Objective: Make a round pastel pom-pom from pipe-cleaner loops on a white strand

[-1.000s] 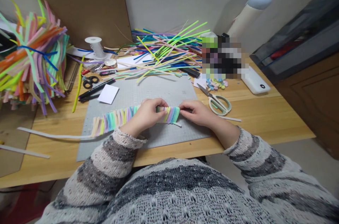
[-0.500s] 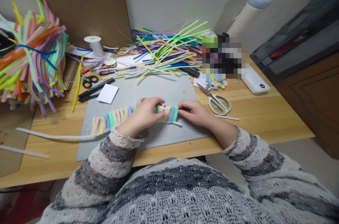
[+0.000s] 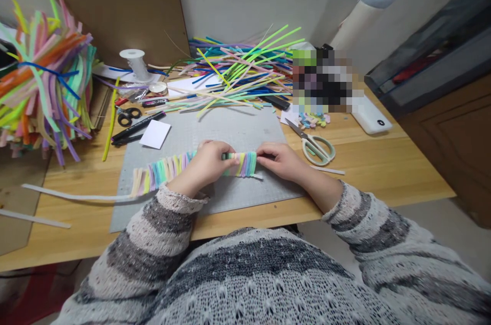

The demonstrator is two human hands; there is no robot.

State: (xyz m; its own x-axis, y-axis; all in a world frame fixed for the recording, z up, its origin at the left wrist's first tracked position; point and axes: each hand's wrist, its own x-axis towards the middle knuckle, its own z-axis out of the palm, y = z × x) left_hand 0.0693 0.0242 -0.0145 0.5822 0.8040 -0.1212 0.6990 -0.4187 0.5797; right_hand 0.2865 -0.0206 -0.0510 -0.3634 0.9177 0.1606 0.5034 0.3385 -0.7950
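Note:
A row of short pastel pipe-cleaner loops [image 3: 163, 173] strung on a white strip lies across the grey cutting mat [image 3: 230, 130]. My left hand [image 3: 205, 166] is closed over the middle of the row, fingers pinching the loops. My right hand [image 3: 280, 160] pinches the right end of the row [image 3: 247, 164], where the loops are packed tight. The white strip [image 3: 72, 195] trails off left over the wooden table.
Green-handled scissors [image 3: 316, 148] lie right of the mat. A heap of coloured pipe cleaners [image 3: 238, 77] fills the back. A hanging bundle of pipe cleaners [image 3: 42, 79] sits at left. Black scissors [image 3: 126, 116], markers [image 3: 136, 128], a white card [image 3: 155, 134], a thread spool [image 3: 134, 64] and a white phone [image 3: 370, 117] lie around.
My hands have slid the loops closer together, so the packed right section is shorter. The view has shifted slightly.

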